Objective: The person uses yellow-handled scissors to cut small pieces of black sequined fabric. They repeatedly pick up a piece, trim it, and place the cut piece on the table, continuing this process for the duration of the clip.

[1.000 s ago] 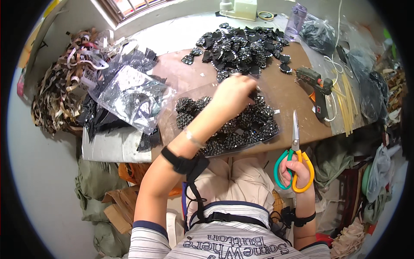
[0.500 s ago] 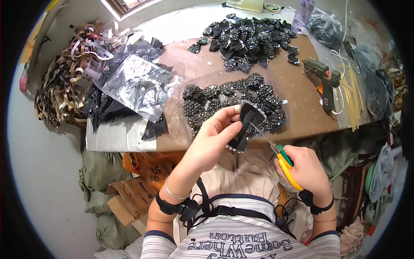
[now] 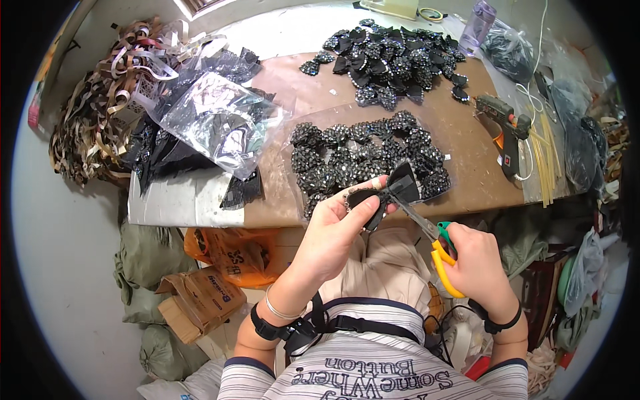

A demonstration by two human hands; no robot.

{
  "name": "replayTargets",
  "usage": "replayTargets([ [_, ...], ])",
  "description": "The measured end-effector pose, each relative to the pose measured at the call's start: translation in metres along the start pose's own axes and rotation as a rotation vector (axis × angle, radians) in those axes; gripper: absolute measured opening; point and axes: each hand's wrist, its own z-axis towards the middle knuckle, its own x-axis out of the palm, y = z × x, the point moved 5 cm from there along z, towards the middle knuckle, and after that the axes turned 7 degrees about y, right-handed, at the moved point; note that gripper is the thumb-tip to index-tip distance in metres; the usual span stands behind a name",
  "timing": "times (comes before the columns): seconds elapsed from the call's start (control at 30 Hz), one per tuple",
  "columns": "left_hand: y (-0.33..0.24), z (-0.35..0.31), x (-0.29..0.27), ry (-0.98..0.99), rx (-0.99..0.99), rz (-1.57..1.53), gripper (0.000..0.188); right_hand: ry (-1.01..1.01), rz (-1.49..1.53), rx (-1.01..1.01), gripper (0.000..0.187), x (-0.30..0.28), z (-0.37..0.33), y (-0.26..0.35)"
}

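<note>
The left hand (image 3: 333,235) has its grip pinched on a black bow (image 3: 403,181), and the right hand (image 3: 477,267) has its grip wrapped round the scissors (image 3: 427,227), whose tips sit at the bow's middle, close to that pinch. If the pinch loosens or the bow twists, the blades could slip and nick the material or the skin; the bow is held up at the near edge of the tabletop (image 3: 467,197), so if dropped it could land in the lap (image 3: 393,260) rather than beside the studded bows (image 3: 357,157) just beyond
</note>
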Motion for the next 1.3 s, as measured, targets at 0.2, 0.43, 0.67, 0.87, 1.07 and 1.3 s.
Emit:
replayTargets([
  [0.2,0.009,-0.007,0.002,-0.08,0.112,0.075,0.04,-0.08,-0.086,-0.028,0.027,0.003,0.005,0.011],
  [0.43,-0.001,-0.011,0.003,-0.043,0.092,0.1,0.04,-0.139,-0.12,-0.076,0.028,-0.002,0.009,0.015],
  [0.67,-0.004,-0.003,-0.011,-0.028,0.113,0.008,0.042,0.222,0.468,-0.022,0.021,0.007,0.017,0.01],
  [0.87,-0.005,-0.003,-0.015,-0.069,0.171,0.133,0.043,0.591,0.655,0.076,0.024,0.005,0.02,0.013],
  [1.07,-0.007,-0.008,-0.006,-0.033,0.111,-0.006,0.046,0.623,0.822,0.094,0.024,0.006,0.021,0.013],
  [1.3,0.0,-0.008,-0.005,-0.001,0.113,-0.07,0.047,0.654,0.869,0.113,0.024,0.006,0.023,0.013],
])
